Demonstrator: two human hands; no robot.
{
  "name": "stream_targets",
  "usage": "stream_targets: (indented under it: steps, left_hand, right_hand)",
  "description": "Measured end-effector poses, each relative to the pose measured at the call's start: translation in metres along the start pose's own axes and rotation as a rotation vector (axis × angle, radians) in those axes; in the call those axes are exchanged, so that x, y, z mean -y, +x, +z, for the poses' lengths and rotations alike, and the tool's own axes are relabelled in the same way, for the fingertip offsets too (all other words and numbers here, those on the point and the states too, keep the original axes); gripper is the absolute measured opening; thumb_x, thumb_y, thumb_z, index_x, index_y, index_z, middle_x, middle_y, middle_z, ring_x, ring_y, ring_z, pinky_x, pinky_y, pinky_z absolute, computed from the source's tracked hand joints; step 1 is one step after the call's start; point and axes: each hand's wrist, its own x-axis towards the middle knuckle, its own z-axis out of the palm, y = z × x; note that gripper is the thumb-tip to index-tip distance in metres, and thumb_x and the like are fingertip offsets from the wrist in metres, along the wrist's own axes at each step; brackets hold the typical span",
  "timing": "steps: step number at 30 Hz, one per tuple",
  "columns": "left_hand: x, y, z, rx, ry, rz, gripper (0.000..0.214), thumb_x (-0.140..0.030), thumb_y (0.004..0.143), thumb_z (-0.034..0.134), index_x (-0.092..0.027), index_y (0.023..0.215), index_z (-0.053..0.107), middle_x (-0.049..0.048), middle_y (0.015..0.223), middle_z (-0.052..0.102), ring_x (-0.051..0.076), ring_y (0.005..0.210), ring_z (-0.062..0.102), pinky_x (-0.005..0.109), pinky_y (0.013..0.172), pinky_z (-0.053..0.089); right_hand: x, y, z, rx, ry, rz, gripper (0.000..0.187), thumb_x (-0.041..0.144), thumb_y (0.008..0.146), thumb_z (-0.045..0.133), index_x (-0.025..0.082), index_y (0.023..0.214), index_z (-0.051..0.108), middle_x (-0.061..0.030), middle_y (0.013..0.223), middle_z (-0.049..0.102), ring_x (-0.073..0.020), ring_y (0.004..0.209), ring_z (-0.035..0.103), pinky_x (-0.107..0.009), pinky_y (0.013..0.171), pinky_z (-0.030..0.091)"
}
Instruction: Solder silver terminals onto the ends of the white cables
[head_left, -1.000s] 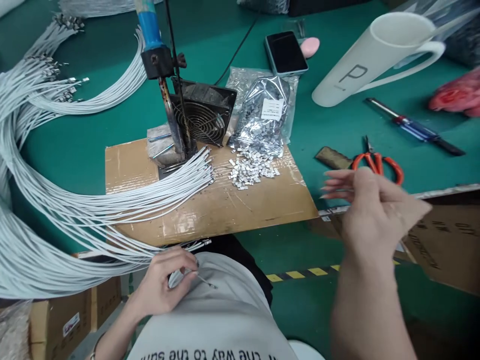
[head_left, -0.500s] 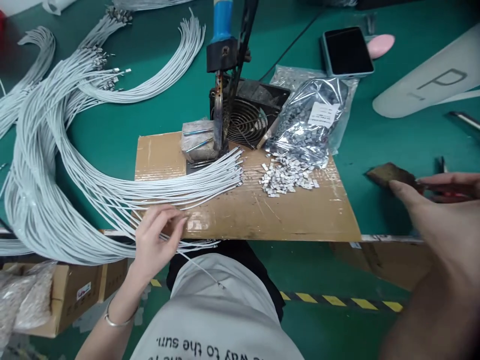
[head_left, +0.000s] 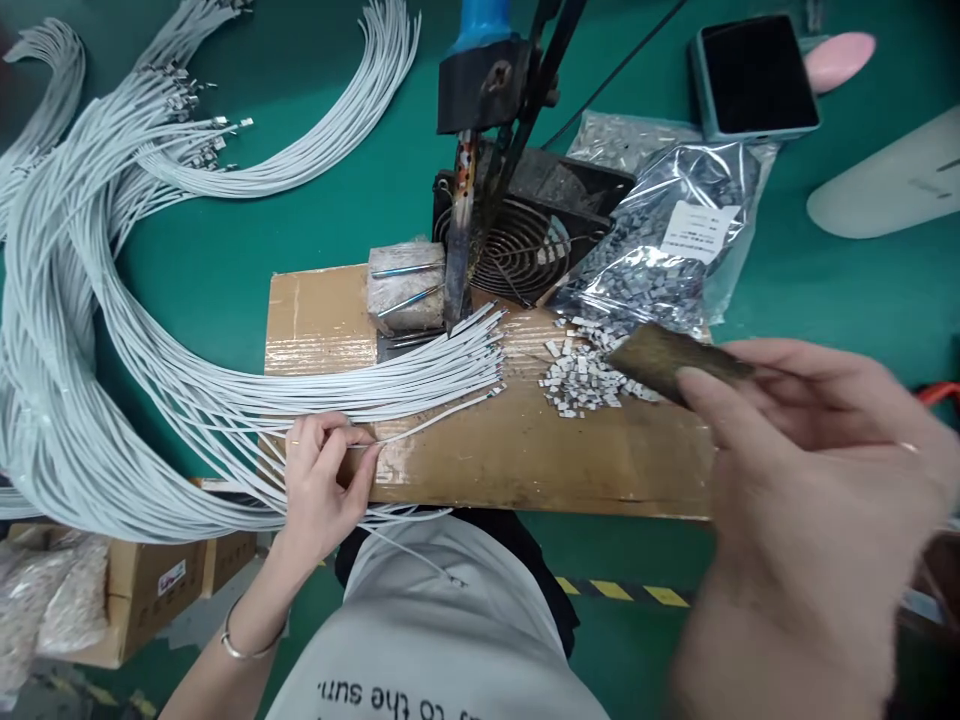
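Observation:
My left hand (head_left: 324, 480) pinches a single white wire (head_left: 435, 416) between thumb and fingers. That wire's tip lies apart from the rest of the white wire bundle (head_left: 375, 385), just below it on the cardboard sheet (head_left: 540, 470). My right hand (head_left: 810, 480) grips a flat brownish piece (head_left: 664, 360) with a rough surface; its material I cannot make out. The piece is held above the right edge of a pile of tiny white connectors (head_left: 581, 375) and covers some of them. Over the bundle a soldering iron (head_left: 463, 210) hangs tip down.
A grey-white block (head_left: 405, 285) with metal pins stands left of the iron. Behind it sit a black fan (head_left: 517, 245) and a clear bag of small parts (head_left: 667, 235). A phone (head_left: 757, 75) lies at the back right. More wire bundles (head_left: 90, 350) spread across the left.
My right hand has carried the brown piece leftward from the green table to the connector pile. The wire in my left hand now shows apart from the bundle. The view has shifted slightly.

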Motion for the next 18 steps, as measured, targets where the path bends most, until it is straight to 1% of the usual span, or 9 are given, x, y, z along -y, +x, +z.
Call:
stream_targets:
  steps: [1, 3, 5, 7, 9, 12, 15, 18]
  left_hand:
    - [0.001, 0.0, 0.0, 0.002, -0.001, 0.002, 0.009, -0.014, 0.096, 0.072, -0.022, 0.098, 0.069, 0.0067, 0.098, 0.065, 0.026, 0.093, 0.064, 0.041, 0.085, 0.049]
    - [0.002, -0.001, 0.0, 0.006, -0.002, 0.003, 0.01, -0.013, 0.096, 0.073, -0.022, 0.098, 0.069, 0.0069, 0.099, 0.065, 0.026, 0.093, 0.064, 0.041, 0.084, 0.049]
    - [0.002, -0.002, 0.0, 0.005, 0.0, 0.003, 0.01, -0.013, 0.094, 0.074, -0.022, 0.097, 0.069, 0.0072, 0.099, 0.065, 0.026, 0.092, 0.065, 0.041, 0.083, 0.049]
    - [0.003, -0.002, 0.0, 0.002, -0.001, -0.002, 0.01, -0.014, 0.094, 0.075, -0.022, 0.096, 0.07, 0.007, 0.098, 0.066, 0.026, 0.091, 0.065, 0.041, 0.082, 0.049]
    - [0.003, -0.002, 0.0, -0.001, -0.003, -0.005, 0.01, -0.014, 0.093, 0.075, -0.023, 0.096, 0.07, 0.0066, 0.098, 0.066, 0.025, 0.091, 0.066, 0.04, 0.082, 0.05]
    - [0.003, -0.001, 0.0, -0.001, -0.012, -0.006, 0.012, -0.013, 0.092, 0.076, -0.023, 0.096, 0.069, 0.0063, 0.097, 0.066, 0.025, 0.089, 0.066, 0.04, 0.081, 0.05]
    - [0.002, 0.0, 0.0, 0.001, -0.011, -0.003, 0.013, -0.013, 0.092, 0.076, -0.023, 0.096, 0.069, 0.0062, 0.097, 0.066, 0.025, 0.088, 0.065, 0.041, 0.08, 0.049]
    - [0.001, 0.001, 0.0, -0.001, -0.003, 0.001, 0.013, -0.014, 0.092, 0.075, -0.024, 0.096, 0.068, 0.0058, 0.097, 0.066, 0.024, 0.087, 0.066, 0.041, 0.08, 0.049]
  right_hand:
    - [0.011, -0.008, 0.016, 0.027, 0.043, 0.01, 0.03, 0.026, 0.062, 0.101, 0.028, 0.086, 0.083, -0.0096, 0.087, 0.071, -0.0254, 0.079, 0.063, -0.049, 0.073, 0.051]
    - [0.024, -0.018, 0.043, 0.152, 0.15, 0.043, 0.024, 0.017, 0.067, 0.095, 0.026, 0.086, 0.083, -0.0087, 0.088, 0.074, -0.0238, 0.081, 0.068, -0.045, 0.076, 0.057]
    - [0.029, -0.022, 0.064, 0.266, 0.257, 0.056, 0.022, 0.014, 0.072, 0.092, 0.025, 0.089, 0.083, -0.0075, 0.091, 0.076, -0.0216, 0.084, 0.07, -0.041, 0.081, 0.061]
    - [0.028, -0.023, 0.079, 0.345, 0.318, 0.066, 0.02, 0.013, 0.076, 0.089, 0.025, 0.091, 0.081, -0.0063, 0.095, 0.076, -0.02, 0.087, 0.072, -0.039, 0.085, 0.064]
    - [0.026, -0.023, 0.089, 0.385, 0.331, 0.073, 0.021, 0.014, 0.077, 0.089, 0.025, 0.093, 0.081, -0.0049, 0.096, 0.076, -0.0194, 0.086, 0.071, -0.038, 0.082, 0.066]
    - [0.024, -0.023, 0.097, 0.472, 0.332, 0.095, 0.022, 0.017, 0.081, 0.087, 0.027, 0.098, 0.079, -0.0034, 0.099, 0.074, -0.0204, 0.089, 0.072, -0.038, 0.081, 0.067]
    - [0.025, -0.024, 0.102, 0.563, 0.348, 0.162, 0.021, 0.022, 0.084, 0.086, 0.029, 0.101, 0.077, -0.0026, 0.1, 0.072, -0.0214, 0.092, 0.072, -0.039, 0.082, 0.068]
    - [0.029, -0.025, 0.105, 0.594, 0.387, 0.245, 0.023, 0.026, 0.08, 0.089, 0.029, 0.1, 0.077, -0.0013, 0.094, 0.068, -0.0199, 0.088, 0.071, -0.038, 0.08, 0.069]
